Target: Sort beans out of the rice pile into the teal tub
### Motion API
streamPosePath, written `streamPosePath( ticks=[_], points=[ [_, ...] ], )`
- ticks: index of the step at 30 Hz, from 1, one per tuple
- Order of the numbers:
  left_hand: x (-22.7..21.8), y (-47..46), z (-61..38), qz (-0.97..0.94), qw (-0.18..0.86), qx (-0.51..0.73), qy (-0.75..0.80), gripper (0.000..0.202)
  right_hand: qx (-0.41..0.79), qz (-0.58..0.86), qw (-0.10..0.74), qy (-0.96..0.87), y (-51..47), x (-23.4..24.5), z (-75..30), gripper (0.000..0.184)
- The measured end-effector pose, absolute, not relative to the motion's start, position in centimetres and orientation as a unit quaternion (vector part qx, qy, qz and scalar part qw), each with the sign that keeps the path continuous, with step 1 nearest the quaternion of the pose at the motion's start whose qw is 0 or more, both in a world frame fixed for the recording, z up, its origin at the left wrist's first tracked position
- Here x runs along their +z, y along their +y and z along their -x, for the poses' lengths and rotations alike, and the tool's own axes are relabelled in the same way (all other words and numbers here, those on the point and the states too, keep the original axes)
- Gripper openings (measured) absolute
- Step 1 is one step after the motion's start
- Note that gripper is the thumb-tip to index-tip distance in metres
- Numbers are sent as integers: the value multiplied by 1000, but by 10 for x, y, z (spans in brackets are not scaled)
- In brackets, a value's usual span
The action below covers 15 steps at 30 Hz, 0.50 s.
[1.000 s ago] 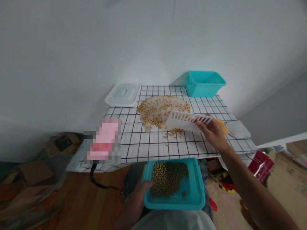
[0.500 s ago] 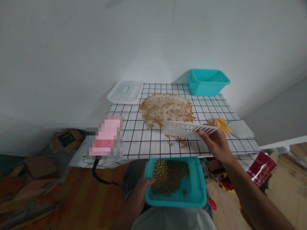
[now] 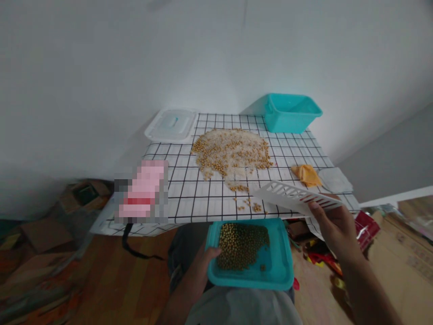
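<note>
My left hand (image 3: pixel 204 266) grips the left rim of a teal plastic container (image 3: pixel 250 283), the thumb over its edge. Soybeans (image 3: pixel 238 248) fill much of its floor, and the container is held just below the table's front edge. In my right hand (image 3: pixel 334 223) is a white slotted plastic strip (image 3: pixel 294 198), slanting over the table's right front. A flat heap of rice-like grains mixed with soybeans (image 3: pixel 233 151) lies mid-table. Several loose soybeans (image 3: pixel 256 206) are scattered left of the strip, near the front edge.
On the checked tablecloth (image 3: pixel 184 194) stand a second teal bin (image 3: pixel 291 122) at the back right and a white lid (image 3: pixel 172 125) at the back left. A yellow cloth (image 3: pixel 307 175) lies at right. A blurred pink object (image 3: pixel 144 187) is at left. Cardboard boxes (image 3: pixel 50 241) sit on the floor.
My right hand has moved right and toward me with the slotted strip, away from the heap. A few soybeans now trail from the heap's front. My left hand still holds the container.
</note>
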<state>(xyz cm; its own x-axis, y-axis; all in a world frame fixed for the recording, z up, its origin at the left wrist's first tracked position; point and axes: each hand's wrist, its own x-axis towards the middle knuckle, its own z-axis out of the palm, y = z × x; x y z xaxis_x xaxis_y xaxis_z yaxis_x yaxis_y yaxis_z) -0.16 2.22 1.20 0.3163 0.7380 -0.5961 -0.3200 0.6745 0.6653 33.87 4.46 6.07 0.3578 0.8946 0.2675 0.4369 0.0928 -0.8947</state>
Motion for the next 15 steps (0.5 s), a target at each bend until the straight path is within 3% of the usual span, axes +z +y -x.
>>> streamPosePath(
  ticks=[15],
  points=[
    [6, 16, -2, -194, 786, 346, 474, 39, 297, 524, 488, -632, 62, 74, -271, 19]
  ],
)
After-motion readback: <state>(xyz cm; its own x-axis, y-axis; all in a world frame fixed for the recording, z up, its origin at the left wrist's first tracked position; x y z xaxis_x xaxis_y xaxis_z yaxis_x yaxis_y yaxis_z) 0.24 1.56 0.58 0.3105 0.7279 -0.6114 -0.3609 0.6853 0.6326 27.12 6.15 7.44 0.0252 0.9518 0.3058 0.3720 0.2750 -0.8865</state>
